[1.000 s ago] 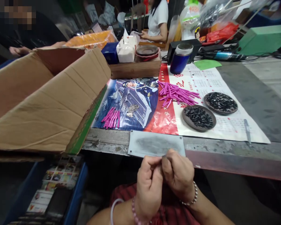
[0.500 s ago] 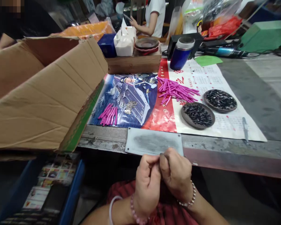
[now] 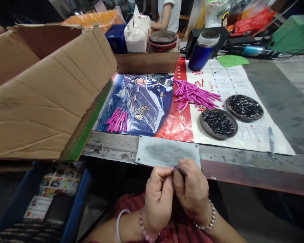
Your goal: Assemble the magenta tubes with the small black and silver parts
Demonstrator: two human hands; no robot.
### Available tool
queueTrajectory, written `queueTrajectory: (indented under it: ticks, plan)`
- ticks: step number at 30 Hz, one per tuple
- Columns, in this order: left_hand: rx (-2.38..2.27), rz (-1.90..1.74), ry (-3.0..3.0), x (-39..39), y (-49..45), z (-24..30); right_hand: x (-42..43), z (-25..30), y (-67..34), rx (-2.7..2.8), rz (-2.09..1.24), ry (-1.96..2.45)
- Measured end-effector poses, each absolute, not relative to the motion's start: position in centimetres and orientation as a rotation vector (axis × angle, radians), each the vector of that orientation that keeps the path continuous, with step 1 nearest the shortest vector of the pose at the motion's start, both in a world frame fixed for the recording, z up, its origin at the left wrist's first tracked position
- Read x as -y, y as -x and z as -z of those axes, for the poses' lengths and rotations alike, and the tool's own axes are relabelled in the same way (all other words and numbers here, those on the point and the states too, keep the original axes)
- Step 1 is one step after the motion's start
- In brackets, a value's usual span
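Note:
My left hand [image 3: 158, 197] and my right hand [image 3: 192, 192] meet fingertip to fingertip above my lap, both closed in a pinch. Between them a tiny bit of a magenta stick [image 3: 175, 167] shows; the rest of it is hidden by my fingers. Just beyond my fingers, a pale metal plate [image 3: 167, 152] with a dark smudge is fixed at the table's front edge. A small bunch of magenta sticks [image 3: 118, 120] lies at the left on the poster, beside a little heap of silvery beads [image 3: 142, 112]. A larger pile of magenta sticks [image 3: 192, 94] lies farther right.
Two round dishes [image 3: 219, 124] hold small dark pieces, with a pen [image 3: 271, 140] to their right. A large cardboard box [image 3: 53, 98] stands at the left. Behind are a wooden box [image 3: 147, 63], a blue tumbler [image 3: 204, 50] and a person's arm [image 3: 166, 17].
The view has shifted slightly. My hands stay pinched together, my right fingers have shifted a little, and a bit of magenta now shows between the fingertips.

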State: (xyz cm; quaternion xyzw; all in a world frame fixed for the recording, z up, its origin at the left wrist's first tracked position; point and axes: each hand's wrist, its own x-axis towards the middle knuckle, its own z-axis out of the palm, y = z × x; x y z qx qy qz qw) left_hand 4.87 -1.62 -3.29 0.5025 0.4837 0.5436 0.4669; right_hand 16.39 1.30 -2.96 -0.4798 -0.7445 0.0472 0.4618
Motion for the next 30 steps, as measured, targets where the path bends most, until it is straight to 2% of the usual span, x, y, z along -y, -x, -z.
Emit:
queueTrajectory:
  ticks: [5, 9, 10, 14, 19, 25, 30]
  plan:
    - [-1.185, -1.346, -1.243, 1.3, -4.9, 3.7, -1.3, 2.7, -16.2, 1.829, -0.164, 1.302]
    - [-1.166, -1.293, -1.216, 1.6, -4.9, 3.8, -1.3, 1.8, -16.8, 1.772, -0.683, 1.259]
    - [-1.166, -1.290, -1.227, 1.6, -4.8, 3.8, -1.3, 1.7, -17.0, 1.745, -0.744, 1.228]
    - [-1.154, -1.301, -1.367, 1.2, -4.4, 3.0, -1.3, 1.8, -17.5, 1.700, -0.613, 1.245]
    - [-1.141, -1.118, -1.727, 0.3, -3.0, 1.5, -1.9, 1.1, -18.8, 1.490, -1.059, 1.229]
    - [-1.277, -1.043, -2.073, 0.1, -1.5, 0.7, -1.9, 0.3, -19.0, 1.655, -1.035, 1.224]
    - [-1.316, -1.019, -2.173, 0.2, -1.1, 0.4, -1.6, 0.3, -18.4, 1.847, -0.794, 1.249]
